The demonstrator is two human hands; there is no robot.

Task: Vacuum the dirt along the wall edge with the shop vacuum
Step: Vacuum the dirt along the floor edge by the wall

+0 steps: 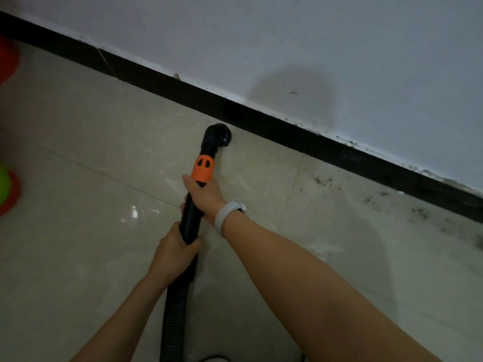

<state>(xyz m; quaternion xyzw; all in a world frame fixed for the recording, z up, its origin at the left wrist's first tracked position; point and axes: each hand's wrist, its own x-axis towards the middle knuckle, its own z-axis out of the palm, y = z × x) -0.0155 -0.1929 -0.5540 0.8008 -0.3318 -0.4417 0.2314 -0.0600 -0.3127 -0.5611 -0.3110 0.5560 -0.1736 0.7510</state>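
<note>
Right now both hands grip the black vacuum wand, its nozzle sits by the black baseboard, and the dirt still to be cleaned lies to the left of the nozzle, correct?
Not quite. The head view shows the dark dirt lying to the right of the nozzle, along the baseboard. The rest holds: the left hand and right hand both grip the black wand.

Both arms reach forward, right hand (206, 197) ahead of left hand (173, 253), each grip curled tight.
</note>
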